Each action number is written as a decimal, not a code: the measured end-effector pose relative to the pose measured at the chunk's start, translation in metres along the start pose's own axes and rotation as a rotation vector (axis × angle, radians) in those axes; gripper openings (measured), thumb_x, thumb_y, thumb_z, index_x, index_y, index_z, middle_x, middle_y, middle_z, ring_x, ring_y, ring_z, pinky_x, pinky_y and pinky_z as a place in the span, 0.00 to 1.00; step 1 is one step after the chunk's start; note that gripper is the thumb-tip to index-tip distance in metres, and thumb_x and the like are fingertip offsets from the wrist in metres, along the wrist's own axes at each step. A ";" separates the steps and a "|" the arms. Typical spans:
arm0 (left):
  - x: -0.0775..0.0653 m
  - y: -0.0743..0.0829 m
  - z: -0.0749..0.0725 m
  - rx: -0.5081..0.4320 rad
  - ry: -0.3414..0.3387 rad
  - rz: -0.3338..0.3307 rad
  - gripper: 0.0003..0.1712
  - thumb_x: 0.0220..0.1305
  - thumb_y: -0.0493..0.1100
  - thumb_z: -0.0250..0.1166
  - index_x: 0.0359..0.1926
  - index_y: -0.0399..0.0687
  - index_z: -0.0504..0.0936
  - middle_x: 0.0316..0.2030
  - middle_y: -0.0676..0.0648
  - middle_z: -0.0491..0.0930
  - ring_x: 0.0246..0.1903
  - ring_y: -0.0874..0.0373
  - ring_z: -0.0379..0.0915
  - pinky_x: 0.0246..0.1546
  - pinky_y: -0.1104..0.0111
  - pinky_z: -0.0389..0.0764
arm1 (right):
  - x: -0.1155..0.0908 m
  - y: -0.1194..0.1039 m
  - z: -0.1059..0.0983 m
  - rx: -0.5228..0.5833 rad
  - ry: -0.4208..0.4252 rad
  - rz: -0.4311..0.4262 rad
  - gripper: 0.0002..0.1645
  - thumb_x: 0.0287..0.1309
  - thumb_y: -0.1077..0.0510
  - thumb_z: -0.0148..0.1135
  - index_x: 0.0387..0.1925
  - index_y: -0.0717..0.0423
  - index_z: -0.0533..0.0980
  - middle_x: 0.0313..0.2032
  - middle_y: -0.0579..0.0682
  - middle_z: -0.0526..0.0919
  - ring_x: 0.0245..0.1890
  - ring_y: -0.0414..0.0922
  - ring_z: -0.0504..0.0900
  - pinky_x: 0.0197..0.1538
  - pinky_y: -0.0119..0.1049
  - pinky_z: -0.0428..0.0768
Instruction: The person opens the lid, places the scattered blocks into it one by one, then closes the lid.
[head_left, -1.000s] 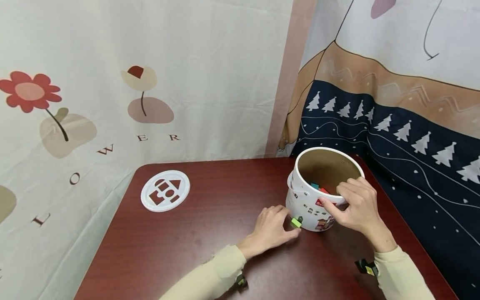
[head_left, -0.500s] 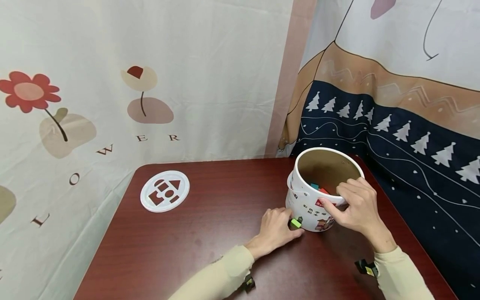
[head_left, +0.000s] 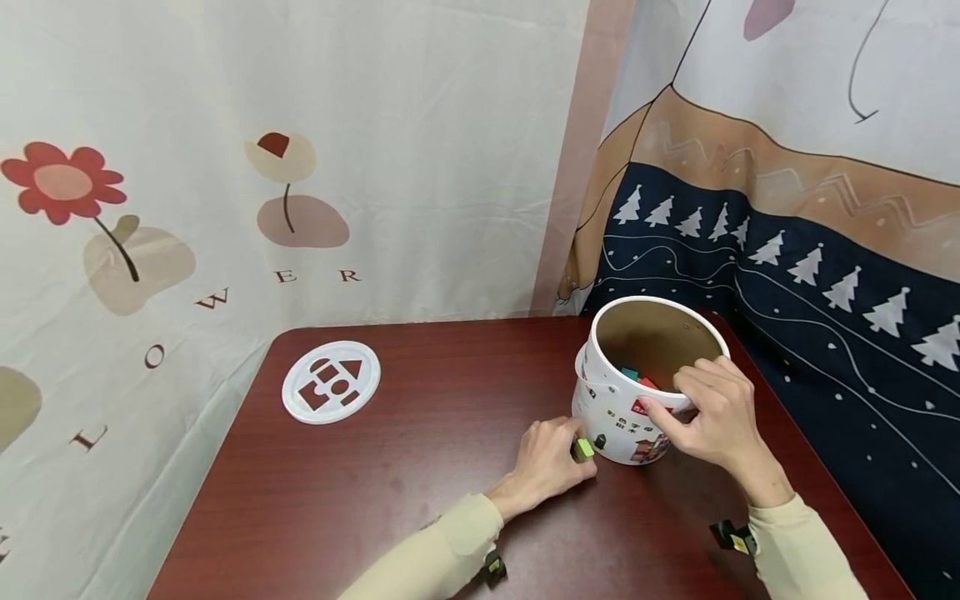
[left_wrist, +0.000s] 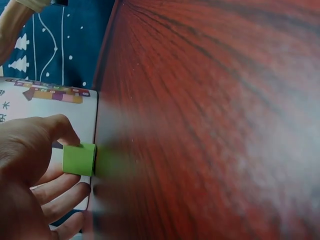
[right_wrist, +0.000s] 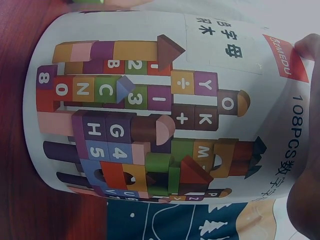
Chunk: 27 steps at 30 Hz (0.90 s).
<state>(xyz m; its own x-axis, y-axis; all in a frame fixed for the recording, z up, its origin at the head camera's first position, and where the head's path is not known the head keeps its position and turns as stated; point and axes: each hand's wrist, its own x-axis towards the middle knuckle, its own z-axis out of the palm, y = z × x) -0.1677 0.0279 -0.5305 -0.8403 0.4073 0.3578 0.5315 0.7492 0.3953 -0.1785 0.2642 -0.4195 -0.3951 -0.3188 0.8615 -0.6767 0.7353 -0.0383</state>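
Observation:
My left hand [head_left: 547, 462] pinches a small green block [head_left: 583, 450] between thumb and fingers, low over the table beside the bucket's base. In the left wrist view one flat side of the green block [left_wrist: 79, 159] shows, the thumb on one edge and a finger opposite. The white bucket [head_left: 611, 421], printed with pictures of letter and number blocks, stands upright. My right hand [head_left: 708, 408] grips its near-right rim, thumb outside and fingers over the edge. Inside the bucket, a teal block [head_left: 630, 373] and a red block [head_left: 648, 383] are partly visible; the rest is hidden.
A round white lid [head_left: 300, 372] with shaped cut-outs lies at the far left of the dark red table [head_left: 450, 375]. Printed curtains [head_left: 435, 167] hang behind the table and along its right side. The bucket stands close to the right edge.
The left hand has closed in on the green block, and the block has shifted slightly left and down, away from the bucket's wall. The right hand and bucket stay in place.

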 end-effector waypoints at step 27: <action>-0.009 -0.047 -0.060 -0.239 0.169 -0.022 0.12 0.44 0.44 0.73 0.33 0.50 0.85 0.28 0.56 0.81 0.26 0.63 0.81 0.28 0.75 0.80 | -0.003 0.003 0.002 0.004 0.002 0.004 0.32 0.52 0.34 0.62 0.09 0.49 0.62 0.12 0.44 0.61 0.17 0.44 0.60 0.24 0.43 0.58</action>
<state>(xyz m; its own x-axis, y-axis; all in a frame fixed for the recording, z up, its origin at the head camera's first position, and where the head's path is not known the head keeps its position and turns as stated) -0.1784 -0.0422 -0.5020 -0.8327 0.2851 0.4747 0.5406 0.6043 0.5853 -0.1803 0.2665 -0.4233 -0.3962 -0.3148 0.8625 -0.6774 0.7343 -0.0432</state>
